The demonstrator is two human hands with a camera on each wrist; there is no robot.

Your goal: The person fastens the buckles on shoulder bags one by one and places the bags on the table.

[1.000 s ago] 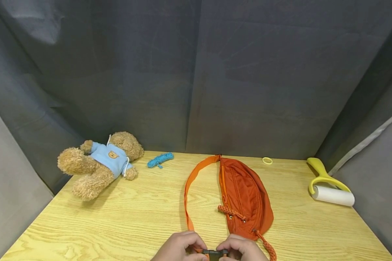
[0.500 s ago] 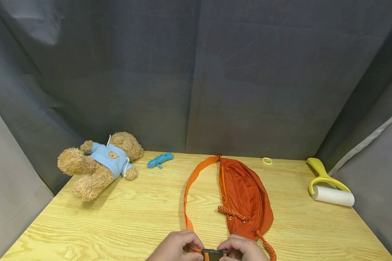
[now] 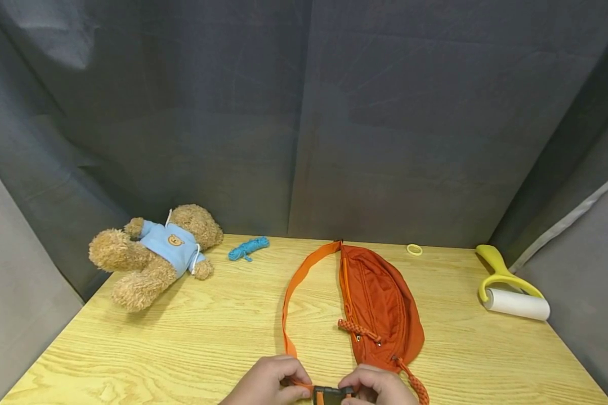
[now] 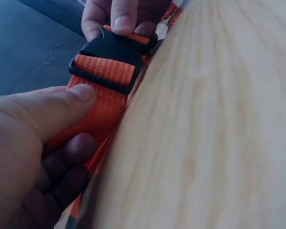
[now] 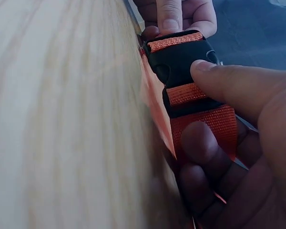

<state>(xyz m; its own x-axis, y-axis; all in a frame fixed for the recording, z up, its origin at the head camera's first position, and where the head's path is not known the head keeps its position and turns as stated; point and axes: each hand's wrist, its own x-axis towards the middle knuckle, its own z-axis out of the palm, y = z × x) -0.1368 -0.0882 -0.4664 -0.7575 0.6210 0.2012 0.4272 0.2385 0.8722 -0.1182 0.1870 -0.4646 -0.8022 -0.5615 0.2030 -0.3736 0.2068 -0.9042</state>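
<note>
An orange-red waist bag [image 3: 385, 298] lies on the table, its orange strap [image 3: 285, 323] looping out to the left and down to the near edge. There a black side-release buckle [image 3: 328, 395], its two halves joined, is held between both hands. My left hand [image 3: 271, 382] pinches the strap webbing just left of the buckle; in the left wrist view its thumb presses on the webbing. My right hand [image 3: 380, 387] grips the buckle's right end, and the right wrist view shows the thumb [image 5: 229, 78] on its black body. Braided cord pulls [image 3: 360, 330] hang from the bag.
A teddy bear [image 3: 167, 247] in a blue top lies at the back left, with a bundle of blue cord [image 3: 249, 248] beside it. Towards the back right are a yellow ring [image 3: 414, 245] and a yellow-handled lint roller [image 3: 517, 304]. A grey curtain [image 3: 304, 112] stands behind.
My left hand has slid a little left along the strap, away from the buckle. The buckle has shifted slightly left, and the strap loop bows out a bit. My right hand has barely moved.
</note>
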